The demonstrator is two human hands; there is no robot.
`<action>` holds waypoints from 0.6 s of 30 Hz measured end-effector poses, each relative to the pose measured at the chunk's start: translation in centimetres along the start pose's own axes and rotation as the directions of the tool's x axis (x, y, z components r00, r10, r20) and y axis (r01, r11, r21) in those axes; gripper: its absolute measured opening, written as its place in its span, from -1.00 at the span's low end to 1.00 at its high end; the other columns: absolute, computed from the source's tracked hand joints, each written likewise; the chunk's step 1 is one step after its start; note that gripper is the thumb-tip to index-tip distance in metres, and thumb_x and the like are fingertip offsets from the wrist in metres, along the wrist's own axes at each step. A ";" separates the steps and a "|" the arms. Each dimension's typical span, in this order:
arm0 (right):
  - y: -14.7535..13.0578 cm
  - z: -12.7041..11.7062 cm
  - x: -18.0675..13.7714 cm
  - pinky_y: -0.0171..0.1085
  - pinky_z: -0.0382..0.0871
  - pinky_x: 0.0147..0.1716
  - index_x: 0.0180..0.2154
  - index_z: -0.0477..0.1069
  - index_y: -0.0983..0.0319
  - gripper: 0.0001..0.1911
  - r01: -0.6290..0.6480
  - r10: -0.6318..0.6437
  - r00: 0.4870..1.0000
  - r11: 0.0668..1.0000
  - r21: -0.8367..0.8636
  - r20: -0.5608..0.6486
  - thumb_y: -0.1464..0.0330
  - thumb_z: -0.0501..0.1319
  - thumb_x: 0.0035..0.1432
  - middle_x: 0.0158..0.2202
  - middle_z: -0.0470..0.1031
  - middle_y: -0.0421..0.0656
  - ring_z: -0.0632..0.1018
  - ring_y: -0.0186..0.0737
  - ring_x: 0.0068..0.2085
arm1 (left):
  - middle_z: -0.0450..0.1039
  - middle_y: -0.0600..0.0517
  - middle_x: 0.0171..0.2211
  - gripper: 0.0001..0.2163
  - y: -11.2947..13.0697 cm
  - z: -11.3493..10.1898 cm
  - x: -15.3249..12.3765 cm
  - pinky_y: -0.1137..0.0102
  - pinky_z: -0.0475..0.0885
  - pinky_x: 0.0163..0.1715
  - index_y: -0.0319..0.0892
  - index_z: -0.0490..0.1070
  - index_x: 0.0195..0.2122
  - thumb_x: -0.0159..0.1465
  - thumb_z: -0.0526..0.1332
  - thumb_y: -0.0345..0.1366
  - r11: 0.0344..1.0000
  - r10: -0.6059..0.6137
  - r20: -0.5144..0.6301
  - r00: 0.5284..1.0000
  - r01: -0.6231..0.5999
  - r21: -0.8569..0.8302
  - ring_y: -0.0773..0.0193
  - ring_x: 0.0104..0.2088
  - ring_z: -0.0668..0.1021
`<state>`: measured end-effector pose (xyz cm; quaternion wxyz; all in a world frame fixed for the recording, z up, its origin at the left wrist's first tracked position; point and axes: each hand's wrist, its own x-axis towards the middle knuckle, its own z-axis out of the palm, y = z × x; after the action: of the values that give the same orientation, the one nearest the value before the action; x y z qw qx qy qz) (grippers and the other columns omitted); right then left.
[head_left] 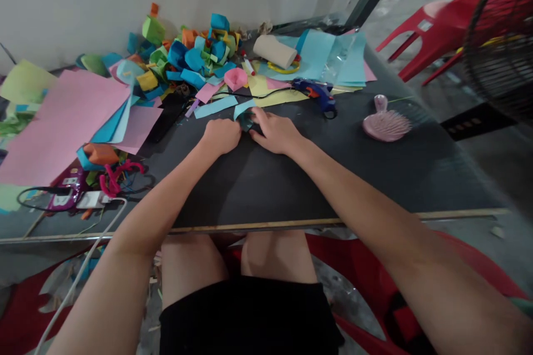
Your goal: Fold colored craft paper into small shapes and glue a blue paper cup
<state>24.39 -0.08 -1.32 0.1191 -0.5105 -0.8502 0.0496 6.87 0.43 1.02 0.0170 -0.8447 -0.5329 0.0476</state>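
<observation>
Both hands rest on a black table top [258, 177], meeting over a small teal paper piece [245, 120]. My left hand [222, 135] is curled into a loose fist, its fingers pinching the left side of the paper. My right hand [275, 132] presses on the paper's right side with fingers bent and close together. Most of the paper is hidden under the fingers. A light blue paper strip [215, 106] lies just beyond my left hand.
A heap of folded coloured paper pieces [187, 58] sits at the back. Pink sheets [70, 116] cover the left. A blue glue gun [318, 92], a paper roll [275, 51], a pink hairbrush [386, 123], a power strip [69, 191], red chairs [437, 22].
</observation>
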 end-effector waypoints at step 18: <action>0.1 -0.5 0.1 -0.27 0.10 -0.43 -0.02 0.32 0.21 -0.74 -0.010 0.010 1.000 1.000 0.020 -0.002 0.30 0.06 0.28 -0.14 0.57 -0.05 0.54 -0.09 -0.19 | 0.59 -0.24 -0.24 -0.58 -0.7 0.8 -0.9 0.17 0.44 -0.26 -0.20 0.44 0.12 0.43 -0.07 -0.15 0.999 -0.033 -0.036 0.999 0.033 -0.014 -0.09 -0.20 0.62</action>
<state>24.53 0.04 -0.85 0.1250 -0.5137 -0.8468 0.0581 5.78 -0.15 0.29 0.0217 -0.8366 -0.5466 0.0284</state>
